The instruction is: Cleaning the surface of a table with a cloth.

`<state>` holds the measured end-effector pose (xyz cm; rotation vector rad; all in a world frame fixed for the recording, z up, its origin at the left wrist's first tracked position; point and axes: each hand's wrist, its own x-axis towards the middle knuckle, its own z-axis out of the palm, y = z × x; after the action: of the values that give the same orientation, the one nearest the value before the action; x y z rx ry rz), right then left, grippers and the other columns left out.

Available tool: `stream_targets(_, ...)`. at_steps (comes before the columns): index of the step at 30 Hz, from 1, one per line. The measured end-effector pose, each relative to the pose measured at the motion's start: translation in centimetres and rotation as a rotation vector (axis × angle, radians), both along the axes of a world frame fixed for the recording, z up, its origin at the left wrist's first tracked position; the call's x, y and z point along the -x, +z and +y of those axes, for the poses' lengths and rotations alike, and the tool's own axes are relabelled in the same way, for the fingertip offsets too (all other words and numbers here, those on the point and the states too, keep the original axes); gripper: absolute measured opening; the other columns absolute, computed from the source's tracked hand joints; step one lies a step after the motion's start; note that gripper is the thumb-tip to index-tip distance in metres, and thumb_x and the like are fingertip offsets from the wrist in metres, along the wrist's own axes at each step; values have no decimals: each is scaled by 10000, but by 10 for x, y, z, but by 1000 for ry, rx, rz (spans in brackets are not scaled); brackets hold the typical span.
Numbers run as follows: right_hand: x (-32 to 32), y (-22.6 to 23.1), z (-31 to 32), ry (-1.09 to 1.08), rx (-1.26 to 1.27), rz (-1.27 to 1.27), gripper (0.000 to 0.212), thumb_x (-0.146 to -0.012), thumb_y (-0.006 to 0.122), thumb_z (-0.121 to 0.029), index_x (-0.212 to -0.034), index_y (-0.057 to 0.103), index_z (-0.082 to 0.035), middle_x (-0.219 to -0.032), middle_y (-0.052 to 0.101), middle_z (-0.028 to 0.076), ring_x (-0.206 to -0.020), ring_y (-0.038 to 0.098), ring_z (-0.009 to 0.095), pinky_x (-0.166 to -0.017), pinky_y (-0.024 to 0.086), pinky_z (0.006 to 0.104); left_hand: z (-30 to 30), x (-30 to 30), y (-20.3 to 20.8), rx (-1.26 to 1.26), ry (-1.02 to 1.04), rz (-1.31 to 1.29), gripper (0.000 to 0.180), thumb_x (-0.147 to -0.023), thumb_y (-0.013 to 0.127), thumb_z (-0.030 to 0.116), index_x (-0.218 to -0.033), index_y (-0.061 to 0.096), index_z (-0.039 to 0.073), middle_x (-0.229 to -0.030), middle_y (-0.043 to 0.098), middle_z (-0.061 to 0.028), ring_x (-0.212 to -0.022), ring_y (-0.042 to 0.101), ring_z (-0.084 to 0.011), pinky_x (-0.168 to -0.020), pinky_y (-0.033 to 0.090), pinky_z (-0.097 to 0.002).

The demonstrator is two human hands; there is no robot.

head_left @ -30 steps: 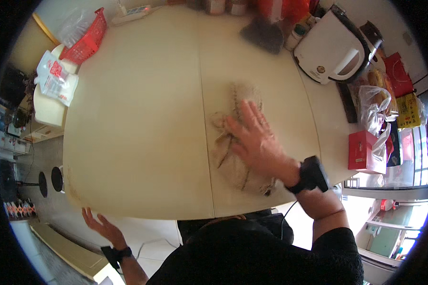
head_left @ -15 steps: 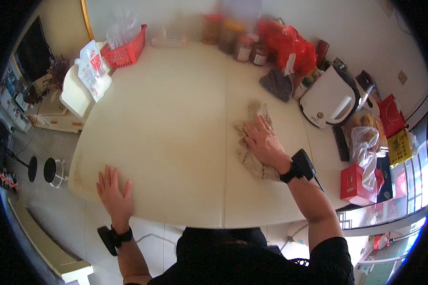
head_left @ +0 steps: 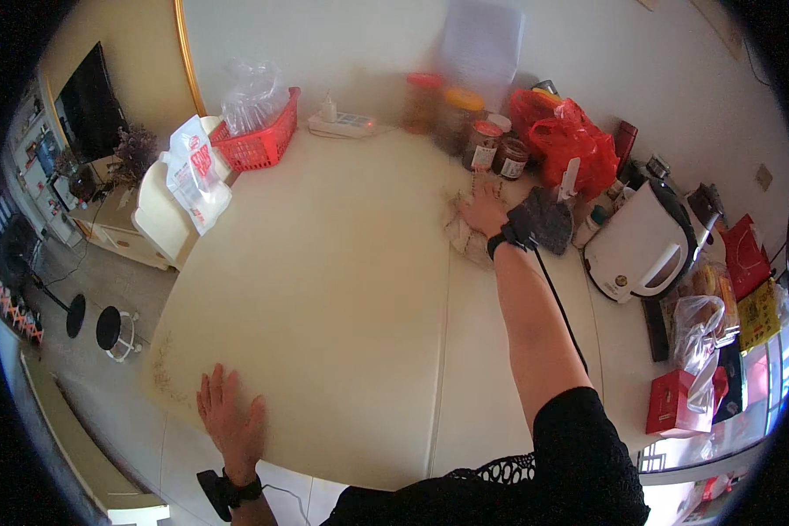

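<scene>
My right hand [head_left: 484,210] lies flat with fingers stretched on a crumpled beige cloth [head_left: 467,246], pressing it to the cream table [head_left: 324,289] just in front of the jars. Part of the cloth is hidden under my palm. My left hand [head_left: 233,416] rests palm down at the near left edge of the table, its fingers spread and nothing in them. Brown specks [head_left: 161,368] mark the tabletop beyond that hand. A dark grey cloth [head_left: 554,230] lies beside my right wrist.
Several jars [head_left: 482,147] and a red plastic bag [head_left: 579,145] stand at the back. A white electric kettle [head_left: 627,232] and a red box [head_left: 675,403] line the right. At the far left are a red basket [head_left: 263,145], a power strip [head_left: 346,125] and a white pouch [head_left: 197,180].
My right hand has pushed the beige cloth away from me, toward the jars, with the arm now stretched out. My left hand stays at the table's near left edge. The view has shifted.
</scene>
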<state>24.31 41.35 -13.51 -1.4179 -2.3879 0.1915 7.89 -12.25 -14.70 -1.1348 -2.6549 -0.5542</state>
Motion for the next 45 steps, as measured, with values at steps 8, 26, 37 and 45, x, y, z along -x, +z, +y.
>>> stream_targets(8, 19, -8, -138, 532, -225, -18, 546, -847, 512, -404, -1238, 475, -24, -1335, 399, 212, -1231, 383, 338, -1010, 325, 425, 4, 7, -7, -37, -31, 78, 511, -763, 625, 306, -1198, 510, 65, -1352, 408, -127, -1256, 337, -369, -1044, 219, -508)
stream_targets(26, -176, 7, -172, 319, 49, -92, 624, -859, 512, -242, -1360, 273, 43, -1423, 264, 228, -1321, 262, 335, -1076, 237, 370, 6, 9, -5, 36, 23, 76, 492, -813, 585, 296, -1246, 477, 89, -1374, 384, -111, -1287, 303, -345, -1058, 206, -492)
stream_targets(37, 52, -8, -43, 354, 4, 18, 566, -853, 504, -318, -1272, 375, 40, -1312, 388, 273, -1208, 394, 410, -987, 363, 440, 13, -3, 10, 75, 35, -32, 560, -754, 618, 279, -1246, 457, 64, -1394, 345, -127, -1301, 270, -368, -1067, 172, -509)
stream_targets(45, 186, -10, -178, 1025, -328, 22, 408, -818, 533, -309, -1165, 546, -95, -1290, 436, 190, -1195, 411, 331, -1054, 260, 477, 10, -4, 16, 32, 31, -47, 555, -738, 627, 251, -1233, 473, 54, -1379, 371, -138, -1293, 290, -365, -1068, 176, -502)
